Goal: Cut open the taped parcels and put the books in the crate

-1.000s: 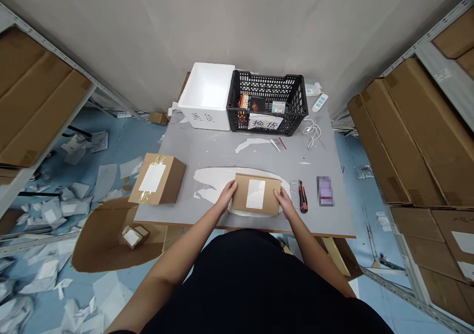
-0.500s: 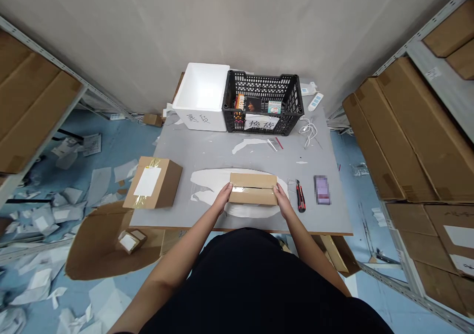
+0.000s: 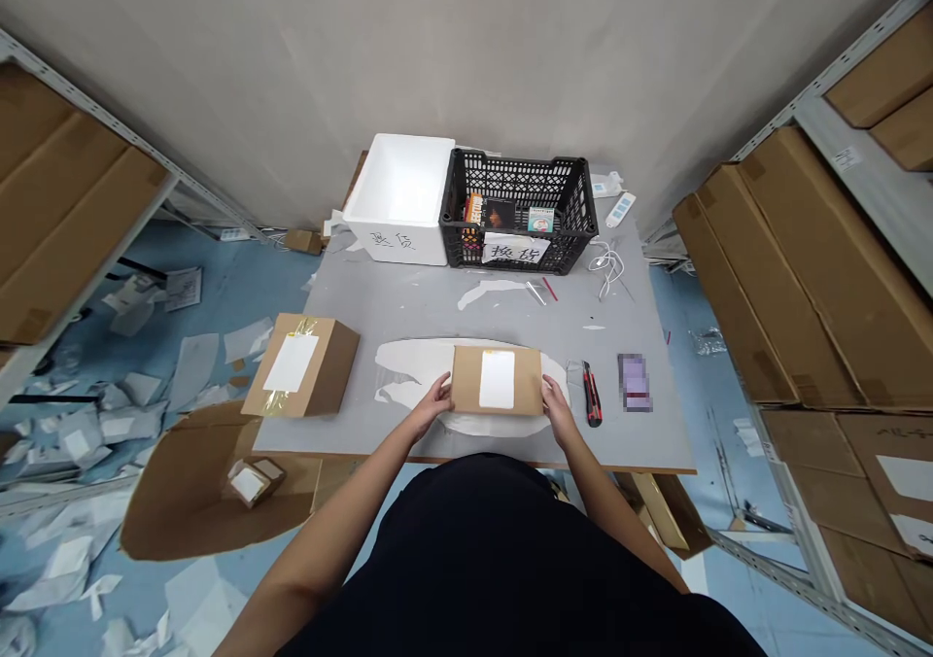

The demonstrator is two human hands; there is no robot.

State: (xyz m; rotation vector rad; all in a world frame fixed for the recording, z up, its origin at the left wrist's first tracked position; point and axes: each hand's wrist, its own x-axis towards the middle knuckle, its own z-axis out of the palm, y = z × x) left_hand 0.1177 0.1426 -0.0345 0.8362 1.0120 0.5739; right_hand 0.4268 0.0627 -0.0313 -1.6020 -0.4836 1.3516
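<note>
You wear a plain top point(image 3: 473, 560), black or very dark navy, its right sleeve point(image 3: 718, 623) ending above your bare forearm point(image 3: 619, 523); your left hand point(image 3: 432, 400) and right hand point(image 3: 557, 408) are bare.

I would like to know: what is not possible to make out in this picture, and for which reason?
All in the head view:
Carton between left hand and right hand: contents and underside, hidden by its own cardboard.
White label on it: any print is too small.
Purple item: blurred by pixelation.
Items in the black crate: lower parts, behind its front wall and paper sign.
Upper-right shelf boxes: cut off by the picture's edge.
</note>
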